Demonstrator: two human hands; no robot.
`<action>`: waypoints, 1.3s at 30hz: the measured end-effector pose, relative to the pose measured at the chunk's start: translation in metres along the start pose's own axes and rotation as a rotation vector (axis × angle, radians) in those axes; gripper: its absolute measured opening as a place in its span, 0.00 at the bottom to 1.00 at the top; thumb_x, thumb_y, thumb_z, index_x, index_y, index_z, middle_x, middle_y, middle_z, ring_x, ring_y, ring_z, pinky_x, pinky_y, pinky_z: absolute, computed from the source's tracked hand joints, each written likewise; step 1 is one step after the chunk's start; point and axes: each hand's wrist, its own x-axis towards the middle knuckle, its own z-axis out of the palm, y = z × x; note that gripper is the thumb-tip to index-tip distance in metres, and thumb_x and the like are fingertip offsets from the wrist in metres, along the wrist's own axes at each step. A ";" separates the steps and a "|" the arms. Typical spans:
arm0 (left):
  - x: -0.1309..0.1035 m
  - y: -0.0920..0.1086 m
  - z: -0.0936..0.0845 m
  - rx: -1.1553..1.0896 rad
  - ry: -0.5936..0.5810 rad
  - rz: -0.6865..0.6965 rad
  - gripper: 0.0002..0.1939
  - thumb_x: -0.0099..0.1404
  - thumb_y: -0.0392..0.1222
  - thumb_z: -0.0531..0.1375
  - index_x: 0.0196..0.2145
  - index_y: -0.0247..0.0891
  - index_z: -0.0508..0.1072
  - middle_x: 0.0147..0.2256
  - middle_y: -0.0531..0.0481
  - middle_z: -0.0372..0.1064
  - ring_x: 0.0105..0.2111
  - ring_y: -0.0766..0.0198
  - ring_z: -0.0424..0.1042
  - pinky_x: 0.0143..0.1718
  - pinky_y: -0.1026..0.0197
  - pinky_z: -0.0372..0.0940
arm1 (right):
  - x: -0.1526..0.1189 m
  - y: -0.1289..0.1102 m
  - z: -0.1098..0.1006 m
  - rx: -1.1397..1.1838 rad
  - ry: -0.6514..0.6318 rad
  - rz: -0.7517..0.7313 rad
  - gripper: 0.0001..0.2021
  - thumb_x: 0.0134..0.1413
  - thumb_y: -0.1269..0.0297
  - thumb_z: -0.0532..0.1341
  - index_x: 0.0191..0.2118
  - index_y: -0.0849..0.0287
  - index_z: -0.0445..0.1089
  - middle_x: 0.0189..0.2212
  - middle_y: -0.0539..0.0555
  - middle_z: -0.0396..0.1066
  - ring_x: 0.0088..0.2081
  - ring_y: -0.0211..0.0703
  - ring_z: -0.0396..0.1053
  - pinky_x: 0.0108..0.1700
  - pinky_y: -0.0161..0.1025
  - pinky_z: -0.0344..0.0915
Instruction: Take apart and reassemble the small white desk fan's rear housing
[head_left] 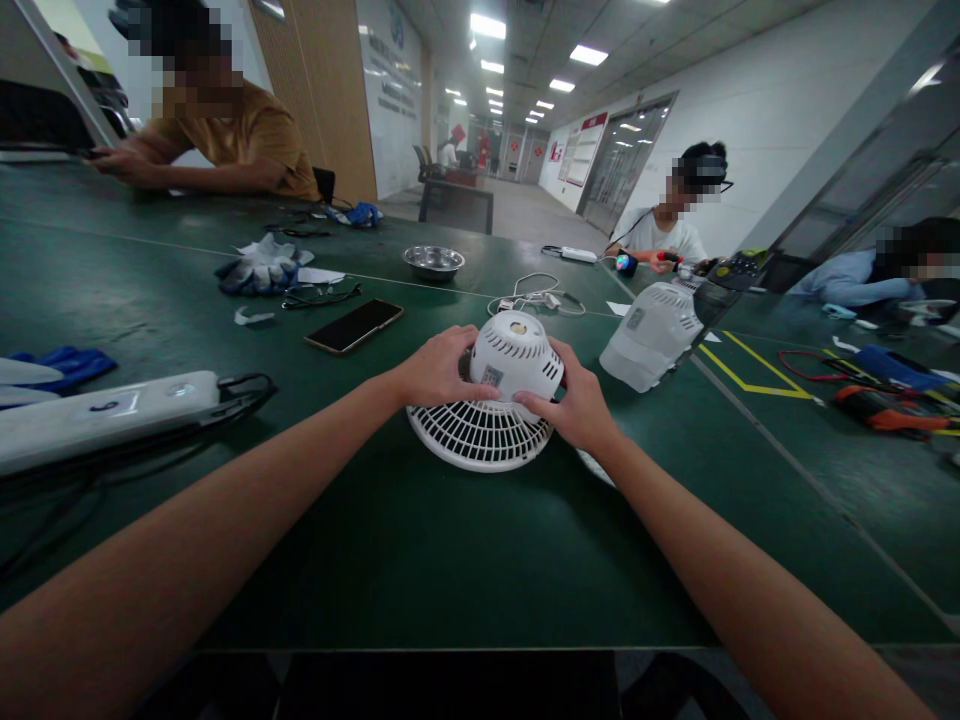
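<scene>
Both hands grip a white fan motor housing (525, 345) with slotted vents and a small printed label. My left hand (439, 370) closes on its left side, thumb across the front. My right hand (581, 400) holds the opposite side, thumb also in front. Under the housing lies a round white fan grille (484, 440), its spokes showing towards me; the housing hides its far part. Whether the two are joined I cannot tell. A white curved piece (598, 468) shows partly beneath my right wrist.
A phone (355, 326), a metal bowl (433, 263), a white cable (536, 298) and gloves (262, 268) lie beyond my hands. A white power strip (112, 410) is at left, a slotted white plastic part (652, 330) at right. Several people sit around the green table (450, 560).
</scene>
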 end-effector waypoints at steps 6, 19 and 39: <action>-0.001 -0.001 0.000 -0.078 -0.024 -0.025 0.32 0.53 0.55 0.76 0.51 0.39 0.77 0.55 0.38 0.73 0.60 0.37 0.66 0.66 0.39 0.56 | 0.001 -0.008 -0.001 -0.111 -0.004 -0.055 0.45 0.51 0.47 0.74 0.71 0.47 0.58 0.66 0.60 0.68 0.61 0.68 0.72 0.62 0.71 0.69; -0.013 0.005 0.016 -0.124 0.020 0.076 0.68 0.50 0.58 0.77 0.77 0.39 0.45 0.75 0.31 0.48 0.70 0.24 0.56 0.71 0.32 0.49 | -0.002 -0.017 -0.015 -0.092 -0.181 -0.048 0.47 0.56 0.42 0.69 0.75 0.46 0.49 0.47 0.56 0.80 0.30 0.49 0.77 0.39 0.54 0.80; -0.010 0.020 0.019 -0.141 0.065 0.111 0.65 0.47 0.48 0.78 0.74 0.43 0.46 0.73 0.32 0.49 0.66 0.27 0.61 0.68 0.34 0.57 | -0.002 -0.023 -0.020 0.021 -0.294 -0.050 0.47 0.55 0.60 0.65 0.77 0.46 0.45 0.41 0.51 0.81 0.30 0.48 0.74 0.40 0.53 0.78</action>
